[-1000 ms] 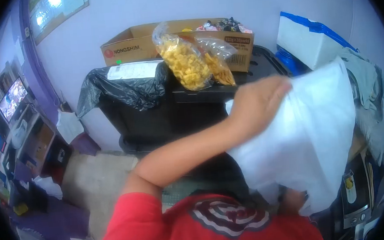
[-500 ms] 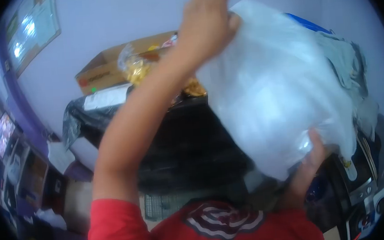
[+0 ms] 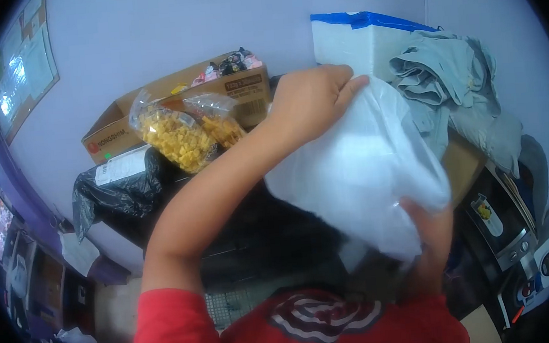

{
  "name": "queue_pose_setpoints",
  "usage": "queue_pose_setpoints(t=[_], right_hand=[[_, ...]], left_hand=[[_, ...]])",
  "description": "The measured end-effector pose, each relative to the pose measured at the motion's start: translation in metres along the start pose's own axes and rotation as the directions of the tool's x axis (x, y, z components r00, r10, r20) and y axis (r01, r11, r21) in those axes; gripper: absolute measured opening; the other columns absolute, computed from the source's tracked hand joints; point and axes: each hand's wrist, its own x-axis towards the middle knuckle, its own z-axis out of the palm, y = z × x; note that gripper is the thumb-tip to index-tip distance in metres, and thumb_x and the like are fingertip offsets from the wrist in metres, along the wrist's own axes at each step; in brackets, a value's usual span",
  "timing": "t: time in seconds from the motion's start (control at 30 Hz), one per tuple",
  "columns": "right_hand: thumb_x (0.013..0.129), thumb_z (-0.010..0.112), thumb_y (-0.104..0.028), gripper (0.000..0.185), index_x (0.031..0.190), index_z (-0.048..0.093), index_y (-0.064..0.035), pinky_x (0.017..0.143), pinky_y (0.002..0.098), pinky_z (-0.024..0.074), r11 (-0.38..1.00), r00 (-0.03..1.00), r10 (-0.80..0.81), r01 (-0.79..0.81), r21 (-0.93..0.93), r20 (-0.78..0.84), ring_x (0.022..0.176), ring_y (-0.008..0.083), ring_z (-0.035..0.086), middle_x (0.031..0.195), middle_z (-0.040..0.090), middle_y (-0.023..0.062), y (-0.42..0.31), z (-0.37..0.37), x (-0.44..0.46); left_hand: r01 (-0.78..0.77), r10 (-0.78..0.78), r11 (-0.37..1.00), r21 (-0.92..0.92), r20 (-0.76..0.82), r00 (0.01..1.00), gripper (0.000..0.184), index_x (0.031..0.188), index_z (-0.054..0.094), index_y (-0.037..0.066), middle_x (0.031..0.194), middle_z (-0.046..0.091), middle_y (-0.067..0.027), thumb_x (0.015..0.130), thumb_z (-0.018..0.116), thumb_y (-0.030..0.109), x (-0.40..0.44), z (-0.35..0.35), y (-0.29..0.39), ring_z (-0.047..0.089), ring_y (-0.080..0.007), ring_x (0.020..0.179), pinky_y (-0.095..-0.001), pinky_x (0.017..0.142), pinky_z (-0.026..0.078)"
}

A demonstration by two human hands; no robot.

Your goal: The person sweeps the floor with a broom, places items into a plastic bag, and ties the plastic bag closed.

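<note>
A white plastic bag [image 3: 358,165] hangs in front of me, crumpled and bulging slightly. At its top edge, my left hand [image 3: 317,100] pinches the plastic between thumb and curled fingers. Lower down on the right, my right hand [image 3: 428,224] is closed on the bag's side, its thumb against the plastic and its other fingers hidden by the folds. Whether anything lies inside the bag cannot be seen. Behind my left forearm sit clear bags of yellow snack pieces [image 3: 171,131].
A Nongshim cardboard box [image 3: 235,87] holding small packets stands against the wall. Beside it are a black plastic parcel [image 3: 118,190] and a white box with blue edging [image 3: 348,43]. Grey-green clothes [image 3: 440,68] are piled at right, above a dark appliance [image 3: 504,218].
My left hand has come down and slightly right, lowering the bag's top. The bag looks narrower and more folded, uncovering the white-and-blue box. My view has shifted a little.
</note>
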Motion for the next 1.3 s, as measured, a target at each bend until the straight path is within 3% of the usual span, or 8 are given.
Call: queue_pose_setpoints(t=[0.17,0.37,0.47,0.6,0.77,0.87,1.03,1.3], right_hand=[[0.066,0.073,-0.006,0.049,0.112,0.059,0.0016,0.072,0.0337,0.0507,0.883,0.902,-0.384,0.421,-0.207,0.196,0.083,0.0244,0.067,0.092,0.066,0.0173,0.021,0.010,0.018],[0.065,0.073,-0.008,0.050,0.112,0.059,0.0005,0.072,0.0356,0.0505,0.987,0.976,-0.157,0.158,0.005,0.154,0.082,0.0302,0.066,0.092,0.066,0.0170,0.046,-0.008,0.022],[0.066,0.072,-0.010,0.045,0.109,0.061,0.0002,0.071,0.0371,0.0506,0.988,0.987,-0.111,0.097,0.120,0.117,0.079,0.0331,0.066,0.089,0.066,0.0168,0.051,-0.005,0.028],[0.070,0.070,-0.014,0.042,0.109,0.062,-0.0001,0.073,0.0376,0.0511,0.741,0.785,-0.572,0.619,-0.262,0.237,0.079,0.0330,0.066,0.090,0.066,0.0168,0.040,0.008,0.027],[0.072,0.068,-0.017,0.045,0.113,0.059,-0.0014,0.079,0.0384,0.0501,0.933,0.911,-0.111,0.234,-0.275,0.398,0.089,0.0349,0.064,0.100,0.064,0.0188,0.020,0.001,0.022],[0.072,0.068,-0.016,0.048,0.116,0.057,-0.0022,0.082,0.0387,0.0489,0.950,0.886,-0.073,0.201,-0.238,0.457,0.095,0.0358,0.062,0.106,0.062,0.0201,0.041,0.005,0.029],[0.072,0.068,-0.014,0.045,0.115,0.059,-0.0028,0.083,0.0393,0.0481,0.994,0.950,-0.094,0.072,0.084,0.298,0.098,0.0354,0.061,0.106,0.062,0.0190,0.056,0.022,0.033],[0.077,0.067,-0.013,0.040,0.116,0.060,-0.0034,0.088,0.0365,0.0481,0.598,0.721,-0.505,0.688,-0.411,0.473,0.100,0.0257,0.062,0.105,0.064,0.0123,0.049,0.027,0.015]], left_hand=[[-0.069,0.077,0.993,0.100,-0.074,0.994,0.036,0.079,0.058,0.005,0.066,0.058,-0.0164,0.092,0.051,0.038,0.004,0.019,0.013,0.059,-0.0373,0.066,-0.0429,0.059,0.047],[0.057,-0.067,0.979,0.195,0.046,0.997,0.032,0.084,0.056,0.005,0.068,0.059,-0.0171,0.092,0.051,0.035,-0.006,0.018,-0.011,0.060,-0.0377,0.067,-0.0453,0.061,0.048],[-0.343,0.342,0.938,-0.047,-0.046,0.939,0.027,0.086,0.054,0.005,0.071,0.060,-0.0176,0.091,0.051,0.032,-0.016,0.014,0.015,0.060,-0.0378,0.066,-0.0459,0.060,0.048],[-0.080,0.079,0.979,0.185,0.014,0.997,0.017,0.090,0.056,0.007,0.073,0.061,-0.0155,0.088,0.055,0.023,-0.014,0.030,0.020,0.061,-0.0358,0.068,-0.0432,0.060,0.049],[0.193,-0.216,0.926,0.326,0.034,0.976,0.014,0.094,0.056,0.008,0.076,0.060,-0.0132,0.083,0.060,0.015,-0.018,0.022,-0.016,0.061,-0.0342,0.070,-0.0419,0.061,0.049],[-0.274,0.270,0.956,0.105,0.054,0.961,0.015,0.097,0.055,0.007,0.077,0.059,-0.0141,0.085,0.060,0.014,-0.035,0.016,0.003,0.061,-0.0351,0.072,-0.0438,0.062,0.049],[-0.335,0.301,0.925,-0.176,-0.194,0.934,0.013,0.096,0.053,0.006,0.080,0.060,-0.0171,0.088,0.057,0.016,-0.040,0.038,0.023,0.060,-0.0376,0.072,-0.0453,0.063,0.048],[0.344,-0.346,0.937,0.059,0.008,0.938,0.017,0.098,0.051,0.002,0.077,0.060,-0.0201,0.094,0.049,0.018,-0.025,0.049,-0.018,0.059,-0.0413,0.075,-0.0427,0.066,0.047]])
